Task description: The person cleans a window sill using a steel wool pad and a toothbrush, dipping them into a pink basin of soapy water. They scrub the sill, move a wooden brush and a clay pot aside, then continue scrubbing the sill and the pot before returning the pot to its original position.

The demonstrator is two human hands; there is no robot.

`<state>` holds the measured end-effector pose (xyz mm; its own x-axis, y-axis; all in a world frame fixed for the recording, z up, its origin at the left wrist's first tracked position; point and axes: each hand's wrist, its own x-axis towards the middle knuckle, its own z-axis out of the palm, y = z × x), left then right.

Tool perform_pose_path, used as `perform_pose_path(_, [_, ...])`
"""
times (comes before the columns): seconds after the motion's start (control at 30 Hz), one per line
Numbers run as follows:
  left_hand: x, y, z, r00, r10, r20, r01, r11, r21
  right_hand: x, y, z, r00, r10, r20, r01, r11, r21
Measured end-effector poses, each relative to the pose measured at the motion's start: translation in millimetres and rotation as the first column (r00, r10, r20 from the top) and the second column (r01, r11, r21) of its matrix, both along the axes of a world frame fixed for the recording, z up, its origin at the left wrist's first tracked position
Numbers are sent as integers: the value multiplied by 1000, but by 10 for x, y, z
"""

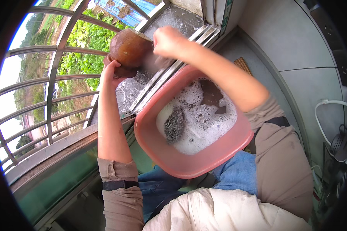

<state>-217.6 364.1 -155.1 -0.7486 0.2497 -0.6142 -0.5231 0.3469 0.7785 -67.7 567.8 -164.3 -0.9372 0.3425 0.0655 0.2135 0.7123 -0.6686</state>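
Note:
My left hand grips a glazed brown ceramic jar by its narrower end, holding it tilted over the wet window ledge. Close against the jar's other end is my right hand, its fingers curled into a fist. A blurred, greyish-brown, rag-like thing hangs below that fist; motion blur hides its exact shape. Below both hands sits a pink plastic basin with foamy water in it. A steel wool scourer lies in the foam on the basin's left side.
Curved metal window bars stand to the left, with green plants outside. A sliding-window track runs between the ledge and the basin. Slotted kitchen utensils hang at the far right, near a tiled wall.

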Motion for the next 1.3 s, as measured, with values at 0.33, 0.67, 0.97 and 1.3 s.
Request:
perform_pose_path(0.33, [181,19,-1,997,-40,-64,40,999,-1,688,528,445,982,-147,116,90,914,395])
perform_pose_path(0.67, [500,-50,35,988,27,-153,-18,998,61,1097,-523,-451,940,69,-335,-203,901,-383])
perform_pose_path(0.97, [429,-239,-103,990,99,-104,-76,976,202,1856,-768,-1883,567,-591,573,787,594,-166])
perform_pose_path(1.3, [430,-262,-133,990,91,-105,-69,977,201,-148,-520,439,929,-353,-113,-237,-333,-913])
